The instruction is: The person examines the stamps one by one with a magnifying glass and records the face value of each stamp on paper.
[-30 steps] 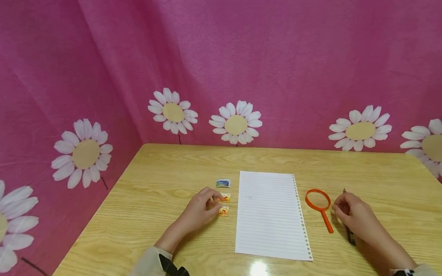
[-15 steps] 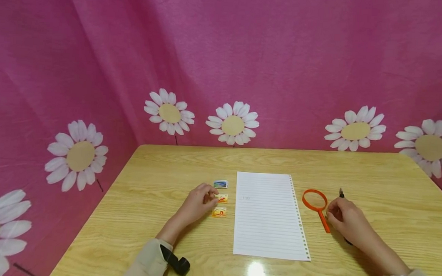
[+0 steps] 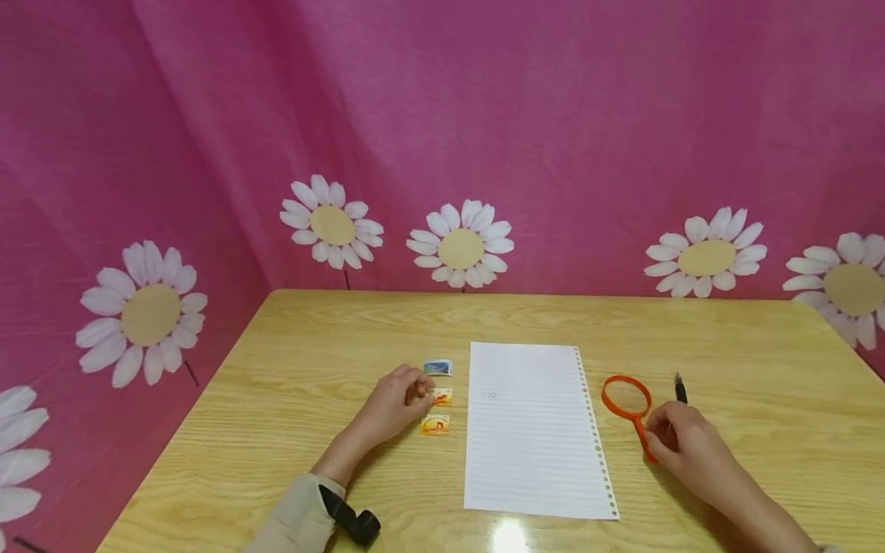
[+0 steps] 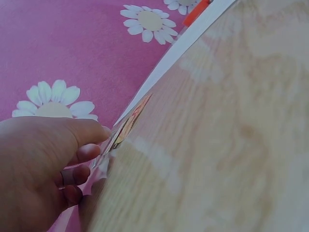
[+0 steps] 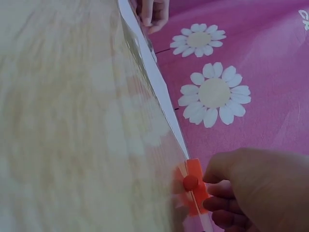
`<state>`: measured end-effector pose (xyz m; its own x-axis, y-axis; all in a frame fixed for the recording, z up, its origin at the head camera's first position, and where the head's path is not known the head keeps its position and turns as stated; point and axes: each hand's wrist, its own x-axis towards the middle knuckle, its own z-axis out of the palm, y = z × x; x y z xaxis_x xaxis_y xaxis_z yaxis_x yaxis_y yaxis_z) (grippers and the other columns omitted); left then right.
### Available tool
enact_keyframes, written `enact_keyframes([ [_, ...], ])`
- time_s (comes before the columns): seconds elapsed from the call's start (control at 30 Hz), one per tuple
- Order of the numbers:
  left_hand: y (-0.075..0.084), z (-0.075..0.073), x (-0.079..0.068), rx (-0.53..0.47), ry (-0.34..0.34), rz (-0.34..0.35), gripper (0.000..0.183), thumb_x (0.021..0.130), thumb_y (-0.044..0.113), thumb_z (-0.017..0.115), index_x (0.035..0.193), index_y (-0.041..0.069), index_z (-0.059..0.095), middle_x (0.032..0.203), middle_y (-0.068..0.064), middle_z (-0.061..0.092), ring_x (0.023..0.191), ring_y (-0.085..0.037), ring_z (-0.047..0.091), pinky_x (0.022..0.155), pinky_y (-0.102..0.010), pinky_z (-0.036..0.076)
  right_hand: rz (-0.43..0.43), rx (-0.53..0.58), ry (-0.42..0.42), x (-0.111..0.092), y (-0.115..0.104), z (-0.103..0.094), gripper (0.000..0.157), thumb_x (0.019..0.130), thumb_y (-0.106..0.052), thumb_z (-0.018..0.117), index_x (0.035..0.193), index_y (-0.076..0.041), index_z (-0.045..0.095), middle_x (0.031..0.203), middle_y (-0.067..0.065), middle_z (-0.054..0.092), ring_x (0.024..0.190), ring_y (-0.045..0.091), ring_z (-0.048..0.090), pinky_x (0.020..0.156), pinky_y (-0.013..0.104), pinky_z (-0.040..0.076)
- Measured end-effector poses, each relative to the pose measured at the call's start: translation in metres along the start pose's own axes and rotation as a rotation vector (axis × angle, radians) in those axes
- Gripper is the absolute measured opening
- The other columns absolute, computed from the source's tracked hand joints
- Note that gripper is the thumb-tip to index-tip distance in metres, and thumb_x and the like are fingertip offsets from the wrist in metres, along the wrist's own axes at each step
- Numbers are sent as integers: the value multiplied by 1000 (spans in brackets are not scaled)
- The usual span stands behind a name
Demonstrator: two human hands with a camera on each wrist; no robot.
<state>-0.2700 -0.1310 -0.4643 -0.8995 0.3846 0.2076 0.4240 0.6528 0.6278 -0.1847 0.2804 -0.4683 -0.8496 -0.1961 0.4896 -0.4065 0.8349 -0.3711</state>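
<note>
Three small stamps lie in a column left of the paper: a blue one, a yellow-red middle one and another yellow-red one. My left hand has its loosely bent fingertips right at the left edge of the middle stamp. An orange magnifying glass lies flat right of the paper. The fingertips of my right hand are right at its handle, thumb and fingers bent and apart. Under that hand lies a black fountain pen, its nib pointing away and its rear hidden.
A lined, hole-punched sheet of paper lies between the hands, with faint writing near its upper left. The wooden table ends at a pink curtain with printed daisies behind and at the left.
My right hand has shifted left from over the pen to the magnifying glass's handle. My left hand has drawn back a little, uncovering the nearest stamp. The view has turned slightly.
</note>
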Motion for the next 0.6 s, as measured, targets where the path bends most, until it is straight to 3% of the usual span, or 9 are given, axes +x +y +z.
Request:
enact_keyframes([
  [0.13,-1,1,1,7,-11,-6,11,89,13,71,97,10,64,87,0,53,77,-12,44,69,-23,37,36,-2,-32,1,-5,-1,24,72,0,80,81,-8,59,75,-4,51,69,1,38,56,21,36],
  [0.37,-3,0,0,11,-41,-16,11,90,15,69,99,10,64,88,0,52,82,-14,46,78,-28,39,171,-46,-200,1,-13,-3,19,80,-13,76,80,-8,58,72,0,49,68,9,38,59,23,34],
  [0.6,-3,0,1,10,-48,-40,12,91,16,69,101,11,64,90,0,54,84,-14,47,80,-30,40,218,-81,-230,3,-16,-3,17,82,-11,72,78,-5,57,70,2,50,66,13,40,57,25,34],
])
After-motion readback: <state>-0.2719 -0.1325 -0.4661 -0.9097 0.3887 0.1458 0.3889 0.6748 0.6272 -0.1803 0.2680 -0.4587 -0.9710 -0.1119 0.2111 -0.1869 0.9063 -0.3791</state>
